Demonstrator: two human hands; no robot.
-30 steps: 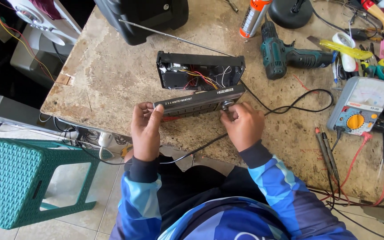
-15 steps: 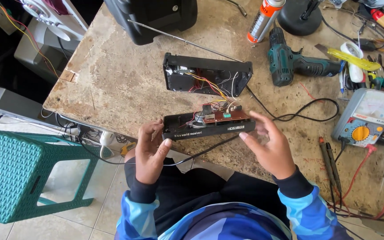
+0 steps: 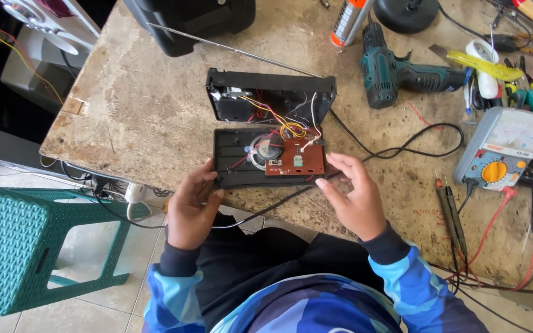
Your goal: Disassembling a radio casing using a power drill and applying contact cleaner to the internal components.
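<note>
At the frame's centre I lay the radio's front panel [image 3: 242,161] inside-up on the desk [image 3: 155,111], my left hand [image 3: 194,206] gripping its lower-left edge, right hand [image 3: 353,197] open beside the circuit board [image 3: 295,156], exposing wiring.

worn stone-topped workbench [image 3: 155,117] | teal plastic stool [image 3: 26,246] | pale tiled floor [image 3: 81,314]
</note>
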